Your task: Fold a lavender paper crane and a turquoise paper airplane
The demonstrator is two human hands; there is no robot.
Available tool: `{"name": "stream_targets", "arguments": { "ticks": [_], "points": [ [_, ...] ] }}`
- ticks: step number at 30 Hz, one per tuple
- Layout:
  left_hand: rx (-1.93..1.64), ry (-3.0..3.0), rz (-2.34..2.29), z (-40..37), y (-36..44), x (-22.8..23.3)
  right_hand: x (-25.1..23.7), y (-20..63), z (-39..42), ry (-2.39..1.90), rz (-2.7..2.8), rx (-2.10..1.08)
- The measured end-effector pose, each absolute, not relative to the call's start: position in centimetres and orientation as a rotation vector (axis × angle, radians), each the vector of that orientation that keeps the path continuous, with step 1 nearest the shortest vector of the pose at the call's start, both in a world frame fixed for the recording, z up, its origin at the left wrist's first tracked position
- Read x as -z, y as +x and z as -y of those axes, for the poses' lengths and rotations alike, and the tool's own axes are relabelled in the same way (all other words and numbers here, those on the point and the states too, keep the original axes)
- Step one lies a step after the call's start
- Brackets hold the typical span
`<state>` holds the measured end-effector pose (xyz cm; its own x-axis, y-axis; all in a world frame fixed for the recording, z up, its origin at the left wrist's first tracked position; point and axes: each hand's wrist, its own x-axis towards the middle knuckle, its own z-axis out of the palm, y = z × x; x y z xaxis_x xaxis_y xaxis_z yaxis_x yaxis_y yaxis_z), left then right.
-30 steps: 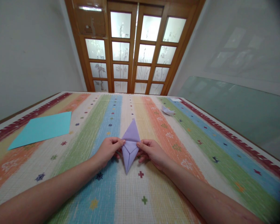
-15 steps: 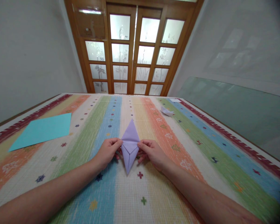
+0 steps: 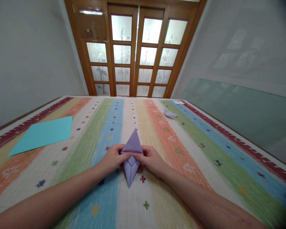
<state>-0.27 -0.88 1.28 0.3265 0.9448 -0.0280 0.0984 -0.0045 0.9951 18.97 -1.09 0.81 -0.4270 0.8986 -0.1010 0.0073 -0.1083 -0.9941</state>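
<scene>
Pinched at its waist between left hand (image 3: 113, 159) and right hand (image 3: 150, 160), both grips equally near: lilac folded paper (image 3: 132, 156) on striped counter (image 3: 181, 149), long axis pointing straight away.

a striped mat (image 3: 171, 178) carries turquoise paper (image 3: 43, 133) and a small white fold (image 3: 169, 113).
</scene>
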Motion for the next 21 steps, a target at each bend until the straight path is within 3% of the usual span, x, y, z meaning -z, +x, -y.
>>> {"name": "stream_targets", "arguments": {
  "ticks": [6, 21],
  "points": [
    [-0.898, 1.46, -1.01, 0.8, -0.1, -1.4, -1.3, 18.5, 1.1, -0.976, 1.515, -1.461],
    [-0.883, 1.223, -1.031, 0.4, -0.7, -1.0, -0.9, 19.7, 0.5, -1.1, 1.481, -1.567]
  ]
}}
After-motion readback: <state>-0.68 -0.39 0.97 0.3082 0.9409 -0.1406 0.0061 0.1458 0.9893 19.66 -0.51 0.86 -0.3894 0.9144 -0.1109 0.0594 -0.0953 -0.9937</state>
